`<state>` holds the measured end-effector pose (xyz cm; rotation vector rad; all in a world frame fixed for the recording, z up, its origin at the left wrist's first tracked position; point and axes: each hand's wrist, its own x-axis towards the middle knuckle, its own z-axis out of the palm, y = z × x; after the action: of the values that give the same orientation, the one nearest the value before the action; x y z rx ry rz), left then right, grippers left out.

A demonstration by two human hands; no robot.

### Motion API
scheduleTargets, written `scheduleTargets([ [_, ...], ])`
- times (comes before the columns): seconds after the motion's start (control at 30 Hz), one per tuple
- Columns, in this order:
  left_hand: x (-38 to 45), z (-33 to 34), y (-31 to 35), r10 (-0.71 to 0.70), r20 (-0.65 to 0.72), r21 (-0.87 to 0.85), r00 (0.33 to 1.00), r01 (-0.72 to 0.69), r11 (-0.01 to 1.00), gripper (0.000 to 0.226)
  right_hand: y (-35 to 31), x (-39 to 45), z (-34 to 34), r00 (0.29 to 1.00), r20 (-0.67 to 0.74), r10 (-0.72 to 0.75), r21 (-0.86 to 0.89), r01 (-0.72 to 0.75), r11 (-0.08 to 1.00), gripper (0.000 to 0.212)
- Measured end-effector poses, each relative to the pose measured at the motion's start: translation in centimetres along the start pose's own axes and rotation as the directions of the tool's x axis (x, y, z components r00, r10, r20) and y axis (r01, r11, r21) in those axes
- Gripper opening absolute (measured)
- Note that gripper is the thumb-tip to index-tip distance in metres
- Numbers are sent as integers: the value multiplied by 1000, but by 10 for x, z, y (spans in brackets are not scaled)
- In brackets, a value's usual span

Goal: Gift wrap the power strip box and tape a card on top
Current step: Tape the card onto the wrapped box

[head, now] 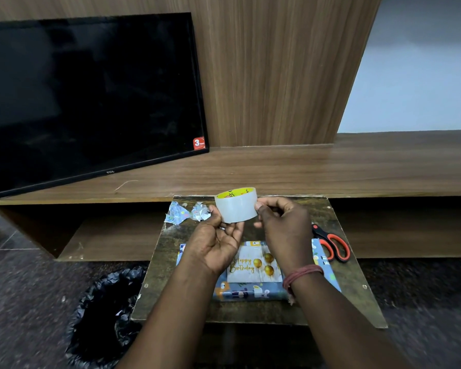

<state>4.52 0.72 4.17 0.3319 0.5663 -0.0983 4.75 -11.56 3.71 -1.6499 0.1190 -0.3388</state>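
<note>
Head view: tape roll held up over the small table, cradled from below in the left hand, right hand pinching at its rim, thumb on the outer face. Wrapped box lying flat below, card resting on top, touching it. Scissors just beside the box, to the right. Likely step: finding the tape's free end. Best done by turning the roll slowly under the thumbnail, peeling a short strip, keeping it off the fingers, then cutting cleanly.

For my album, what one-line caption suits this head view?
Both hands, left hand and right hand, hold a clear tape roll above the wrapped box bearing a white birthday card.
</note>
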Motion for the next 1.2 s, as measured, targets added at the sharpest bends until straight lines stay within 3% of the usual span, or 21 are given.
scheduleTargets([
  [0.53, 10, -8, -4, 18, 21, -119, 1000, -15, 993, 26, 2, 7, 2, 994, 13, -109, -185, 110, 977, 8],
  [0.63, 7, -6, -5, 36, 37, -86, 999, -33, 996, 24, -1, 8, 1, 987, 41, -158, -305, 163, 938, 11],
  [0.8, 2, -2, -12, 64, 69, -39, 996, -62, 997, 24, -1, 11, 0, 994, 105, -41, -360, 77, 930, 15],
  [0.97, 4, -1, -5, 12, 21, -127, 1000, -10, 992, 19, -1, 11, -3, 944, 265, -196, -423, 296, 856, 15],
  [1.1, 3, -1, 1, -34, 39, -112, 999, 39, 993, 25, 0, 10, -1, 950, 260, -170, -402, 267, 876, 14],
  [1.2, 1, -2, 4, -60, 56, -127, 997, 67, 990, 34, 0, 6, 3, 950, 208, -232, -268, 283, 921, 6],
])
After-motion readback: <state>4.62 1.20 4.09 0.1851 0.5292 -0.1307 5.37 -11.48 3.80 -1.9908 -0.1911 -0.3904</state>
